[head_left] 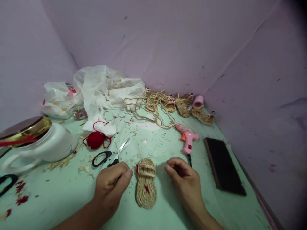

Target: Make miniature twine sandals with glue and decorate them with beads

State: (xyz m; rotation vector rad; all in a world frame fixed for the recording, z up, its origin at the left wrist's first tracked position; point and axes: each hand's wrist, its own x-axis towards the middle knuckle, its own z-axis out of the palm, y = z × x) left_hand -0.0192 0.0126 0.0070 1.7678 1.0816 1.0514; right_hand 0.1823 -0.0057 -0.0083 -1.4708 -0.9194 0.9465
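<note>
A small woven rope slipper (146,188) lies flat on the table between my two hands. It has a strap across its upper part, a bit of red at the left edge of the strap and a red mark on the sole. To its left my left hand (112,188) is curled into a loose fist, apart from the slipper. My right hand (184,180) is on the other side, fingers bent inward and thumb close to the fingertips; I see nothing in it. Black-handled scissors (117,156) lie just beyond my left hand, one handle partly hidden by it.
A pink glue gun (188,140) and a dark phone (224,166) lie at the right. Several rope slippers (183,108) and loose cord line the back wall. Red yarn (94,140), a white teapot-like vessel (57,143) and plastic bags (96,86) are at the left.
</note>
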